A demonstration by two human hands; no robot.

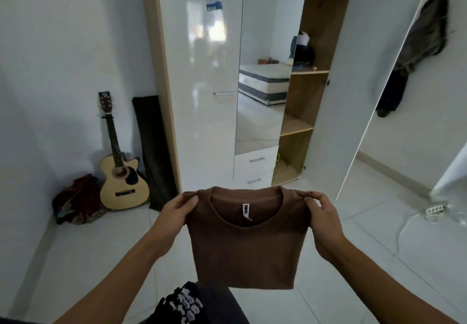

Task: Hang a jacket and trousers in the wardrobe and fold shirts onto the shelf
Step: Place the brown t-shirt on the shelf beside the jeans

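The left hand (178,207) and right hand (319,211) pinch the shoulders of a folded brown shirt (246,245), held mid-air facing the wardrobe shelf (295,128) (bare); keeping the top edge level should preserve the fold.

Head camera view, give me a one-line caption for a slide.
Both hands, left hand and right hand, hold a folded brown shirt up before the open wardrobe.
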